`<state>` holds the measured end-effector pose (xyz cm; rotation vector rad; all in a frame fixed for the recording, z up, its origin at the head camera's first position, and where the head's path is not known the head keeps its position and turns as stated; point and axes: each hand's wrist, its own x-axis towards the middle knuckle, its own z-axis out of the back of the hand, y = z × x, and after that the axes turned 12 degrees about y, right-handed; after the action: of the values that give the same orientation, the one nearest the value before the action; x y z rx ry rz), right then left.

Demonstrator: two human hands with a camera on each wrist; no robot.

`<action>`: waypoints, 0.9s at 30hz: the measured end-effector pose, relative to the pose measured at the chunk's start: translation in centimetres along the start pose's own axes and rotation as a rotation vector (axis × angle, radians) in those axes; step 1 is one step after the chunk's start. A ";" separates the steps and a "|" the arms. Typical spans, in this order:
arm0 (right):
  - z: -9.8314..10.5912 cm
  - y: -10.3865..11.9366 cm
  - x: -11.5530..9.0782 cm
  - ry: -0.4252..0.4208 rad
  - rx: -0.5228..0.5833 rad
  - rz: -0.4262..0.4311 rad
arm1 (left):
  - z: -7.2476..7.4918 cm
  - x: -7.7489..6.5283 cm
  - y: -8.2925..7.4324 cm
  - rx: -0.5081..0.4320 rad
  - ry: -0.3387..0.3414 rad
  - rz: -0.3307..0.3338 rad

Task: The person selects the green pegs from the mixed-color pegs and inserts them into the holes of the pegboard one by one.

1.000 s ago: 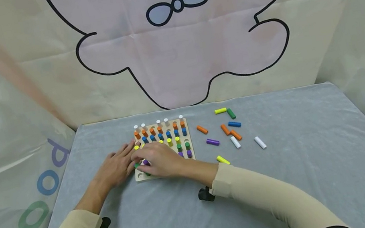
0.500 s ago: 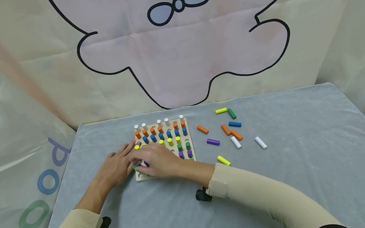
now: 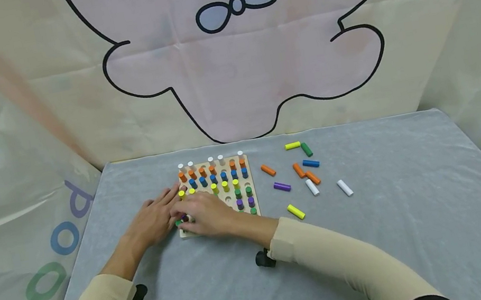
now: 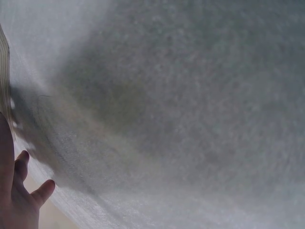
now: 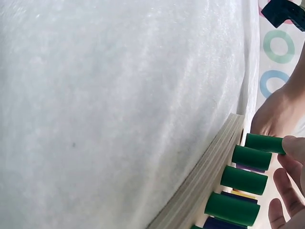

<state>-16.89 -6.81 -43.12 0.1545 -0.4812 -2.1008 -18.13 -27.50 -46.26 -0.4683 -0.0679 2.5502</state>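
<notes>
A wooden peg board [image 3: 247, 160] lies on the grey cloth, with rows of white, orange, blue, yellow, green and purple pegs standing in it. My right hand [image 3: 203, 213] covers its near left corner, fingers curled over a green peg [image 5: 264, 143] at the end of the nearest row. In the right wrist view a fingertip [image 5: 294, 143] sits on that peg's top, with more green pegs [image 5: 244, 180] lined up beside it. My left hand [image 3: 156, 218] lies flat with straight fingers against the board's left edge [image 4: 4, 71].
Loose pegs lie right of the board: yellow [image 3: 291, 146], green [image 3: 306, 149], blue [image 3: 311, 163], orange [image 3: 267, 170], purple [image 3: 282, 186], white [image 3: 345, 187] and another yellow [image 3: 295, 211]. A printed fabric backdrop [image 3: 243, 53] rises behind the table.
My right hand has crept a little left and nearer over the board's corner with the green peg. The left hand has stayed where it was.
</notes>
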 end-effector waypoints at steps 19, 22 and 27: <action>-0.6 -0.3 -0.1 -0.012 -0.053 0.020 | -0.2 0.2 0.0 0.035 -0.008 -0.004; -0.5 -0.4 -0.1 -0.015 -0.058 0.031 | -0.1 0.2 0.0 0.040 -0.006 -0.007; -0.5 -0.5 -0.1 -0.003 -0.058 0.035 | -0.1 0.2 0.1 0.053 -0.010 -0.015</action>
<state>-17.05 -6.62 -43.81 0.1089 -0.4211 -2.0790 -18.27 -27.49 -46.44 -0.4326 -0.0076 2.5334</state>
